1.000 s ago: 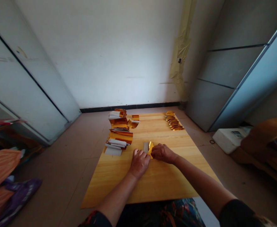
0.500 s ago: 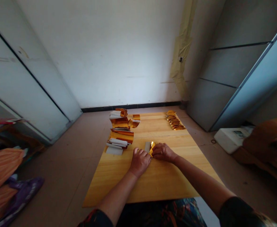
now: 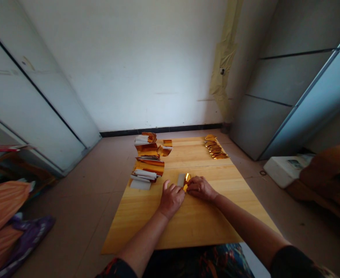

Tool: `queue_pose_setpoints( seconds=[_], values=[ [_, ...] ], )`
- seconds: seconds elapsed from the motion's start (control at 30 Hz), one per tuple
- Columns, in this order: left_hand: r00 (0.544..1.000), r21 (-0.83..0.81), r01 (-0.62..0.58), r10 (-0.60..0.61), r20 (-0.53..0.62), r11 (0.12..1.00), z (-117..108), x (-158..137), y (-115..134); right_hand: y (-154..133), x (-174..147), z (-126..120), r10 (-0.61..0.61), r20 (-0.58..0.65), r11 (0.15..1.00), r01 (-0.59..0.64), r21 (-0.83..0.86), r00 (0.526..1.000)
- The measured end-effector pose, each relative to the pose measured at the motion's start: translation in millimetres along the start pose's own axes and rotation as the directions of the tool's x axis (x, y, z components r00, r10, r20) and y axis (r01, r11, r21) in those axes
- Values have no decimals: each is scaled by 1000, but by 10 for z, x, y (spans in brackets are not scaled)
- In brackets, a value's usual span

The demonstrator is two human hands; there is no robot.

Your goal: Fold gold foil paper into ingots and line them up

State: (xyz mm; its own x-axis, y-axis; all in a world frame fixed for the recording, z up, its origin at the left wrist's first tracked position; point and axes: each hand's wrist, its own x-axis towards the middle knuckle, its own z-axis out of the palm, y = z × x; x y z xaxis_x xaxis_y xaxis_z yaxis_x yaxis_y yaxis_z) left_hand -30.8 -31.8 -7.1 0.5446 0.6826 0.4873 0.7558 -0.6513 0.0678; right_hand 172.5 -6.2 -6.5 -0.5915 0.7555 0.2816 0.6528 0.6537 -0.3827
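A sheet of gold foil paper (image 3: 181,179) lies near the middle of the wooden table, its pale grey backing up on the left and a shiny gold fold on the right. My left hand (image 3: 172,199) presses on its lower left part, fingers bent and thumb lifted apart. From the right, my right hand (image 3: 201,188) pinches the folded gold edge. The fingertips of both hands nearly meet there and hide the sheet's lower end.
Several curled stacks of gold foil paper (image 3: 149,167) lie along the table's left side. A row of folded gold pieces (image 3: 215,147) sits at the far right corner. Beyond the table (image 3: 204,227) are a wall, a grey cabinet (image 3: 274,85) and a white box (image 3: 283,172).
My left thumb has lifted slightly. Both hands stay at the same gold foil sheet, with only small finger shifts. The stacks and the folded row look the same.
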Motion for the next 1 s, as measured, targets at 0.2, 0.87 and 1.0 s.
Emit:
queue_pose_setpoints(
  seconds=[0.2,0.87,1.0],
  values=[
    [994,-70,22,-14,104,997,-121,-95,1,25,80,34,61,32,997,-62,37,998],
    [977,-84,16,2,213,996,-179,-168,-42,-167,241,-6,271,82,962,-268,-41,959],
    [978,-72,12,3,211,997,-189,-163,-29,-164,251,-5,293,80,956,-293,-11,953]
  ],
)
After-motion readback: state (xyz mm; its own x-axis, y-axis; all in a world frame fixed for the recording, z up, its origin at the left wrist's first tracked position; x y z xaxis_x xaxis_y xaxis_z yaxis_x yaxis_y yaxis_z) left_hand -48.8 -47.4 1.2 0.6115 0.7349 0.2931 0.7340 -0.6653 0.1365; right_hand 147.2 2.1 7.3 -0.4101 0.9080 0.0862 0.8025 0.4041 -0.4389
